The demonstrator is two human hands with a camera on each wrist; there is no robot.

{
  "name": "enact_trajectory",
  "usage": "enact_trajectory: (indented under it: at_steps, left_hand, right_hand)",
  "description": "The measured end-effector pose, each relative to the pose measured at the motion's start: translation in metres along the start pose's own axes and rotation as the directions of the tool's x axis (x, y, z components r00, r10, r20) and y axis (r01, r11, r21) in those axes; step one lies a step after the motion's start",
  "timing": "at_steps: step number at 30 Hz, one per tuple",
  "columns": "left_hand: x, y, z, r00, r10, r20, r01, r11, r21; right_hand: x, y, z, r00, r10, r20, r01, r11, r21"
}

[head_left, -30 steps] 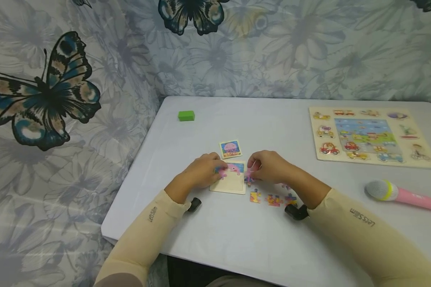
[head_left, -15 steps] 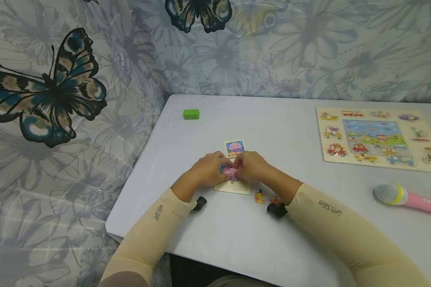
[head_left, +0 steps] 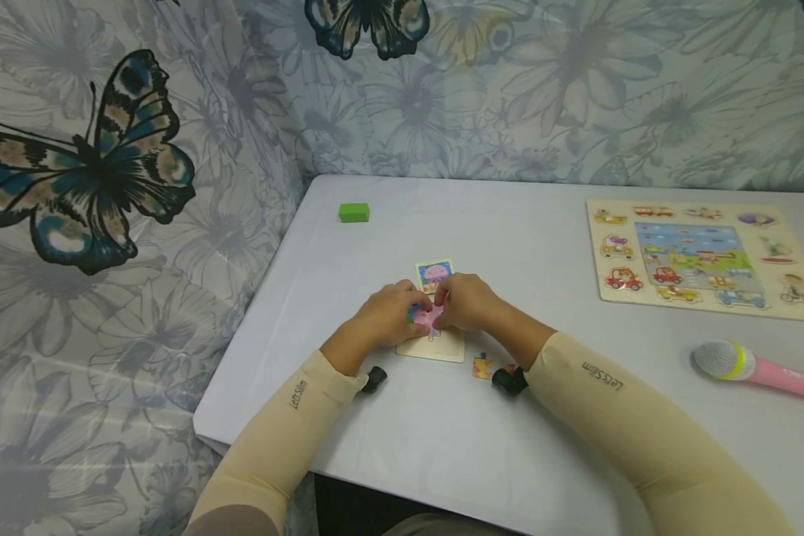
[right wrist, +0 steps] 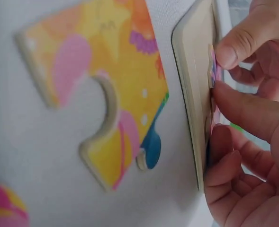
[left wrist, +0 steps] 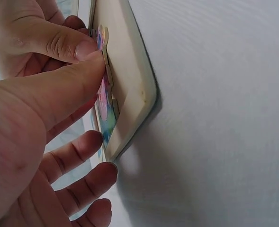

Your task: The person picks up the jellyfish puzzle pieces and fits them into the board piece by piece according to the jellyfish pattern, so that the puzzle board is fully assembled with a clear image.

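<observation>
A shallow wooden puzzle tray (head_left: 445, 352) lies on the white table, its lower part bare wood. Pink and blue jigsaw pieces (head_left: 426, 318) stand in its upper part. My left hand (head_left: 390, 316) holds the pieces at the tray's left side between thumb and forefinger; its other fingers (left wrist: 82, 187) are loosely bent by the tray's edge. From the right, my right hand (head_left: 469, 301) pinches a pink puzzle piece against those pieces. Both thumbs nearly meet in the left wrist view. Fingers hide much of the picture. A yellow-orange puzzle piece (right wrist: 125, 71) lies near the tray.
Just beyond the tray is a small square picture (head_left: 433, 274). A green block (head_left: 353, 213) sits at the back left. On the right are a vehicle puzzle board (head_left: 693, 296) and a pink toy microphone (head_left: 770, 370). Another loose piece (right wrist: 4, 208) shows beside the yellow one.
My right hand has brought a puzzle piece leftward from beside the tray onto it, meeting the left hand. Over the last half second both hands have stayed almost in place.
</observation>
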State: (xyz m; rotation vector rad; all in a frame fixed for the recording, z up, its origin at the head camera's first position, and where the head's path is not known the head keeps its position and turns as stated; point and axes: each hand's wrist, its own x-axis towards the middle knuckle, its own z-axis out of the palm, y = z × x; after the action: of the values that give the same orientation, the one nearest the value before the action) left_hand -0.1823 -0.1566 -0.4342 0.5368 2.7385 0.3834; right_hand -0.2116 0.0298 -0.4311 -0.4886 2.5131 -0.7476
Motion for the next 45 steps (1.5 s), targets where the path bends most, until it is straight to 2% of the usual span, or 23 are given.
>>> enact_trajectory:
  at_steps: [9,12,16,20,25,29,33,35,38,42,45]
  left_hand:
    - [0.003,0.002,0.000,1.000,-0.004,0.014,0.004,1.000,-0.024]
    - [0.004,0.003,0.000,1.000,-0.016,0.018,0.016,1.000,-0.009]
    - [0.005,0.006,0.000,0.999,-0.033,0.026,0.032,0.999,0.035]
    - [0.005,0.010,0.000,0.999,-0.038,0.033,0.035,0.997,0.074]
    - [0.003,0.014,0.000,1.000,-0.013,0.024,0.010,0.992,0.122]
    - [0.002,0.013,0.002,0.998,0.055,0.013,-0.056,0.978,0.201]
    - [0.000,0.014,0.001,0.992,0.124,-0.007,-0.118,0.957,0.265]
    - [0.000,0.015,0.000,0.989,0.146,-0.014,-0.137,0.956,0.261]
    - [-0.001,0.018,-0.002,0.986,0.166,-0.011,-0.160,0.966,0.204]
    - [-0.001,0.022,-0.004,0.984,0.178,0.021,-0.180,0.977,0.113]
    - [0.000,0.021,-0.003,0.983,0.178,0.048,-0.182,0.979,0.092]
  right_hand:
    - [0.005,0.003,-0.002,0.998,0.055,-0.002,-0.055,0.998,0.003]
    - [0.003,0.004,-0.001,0.999,0.034,-0.025,-0.034,0.999,-0.004]
    - [-0.005,0.011,-0.003,0.995,-0.017,-0.102,0.015,1.000,-0.016]
    - [-0.025,0.027,-0.014,0.988,-0.019,-0.155,0.016,1.000,-0.020]
    - [-0.059,0.055,-0.032,0.992,0.077,-0.103,-0.082,0.995,-0.051]
    - [-0.086,0.079,-0.041,0.990,0.129,-0.053,-0.133,0.988,-0.080]
    - [-0.107,0.099,-0.043,0.994,0.110,-0.026,-0.112,0.988,-0.109]
    - [-0.114,0.105,-0.042,0.995,0.097,-0.025,-0.100,0.988,-0.116]
    - [-0.121,0.110,-0.039,0.996,0.081,-0.041,-0.085,0.989,-0.124]
    - [-0.123,0.110,-0.036,0.996,0.069,-0.065,-0.076,0.991,-0.109]
    - [-0.124,0.109,-0.037,0.995,0.056,-0.088,-0.064,0.993,-0.096]
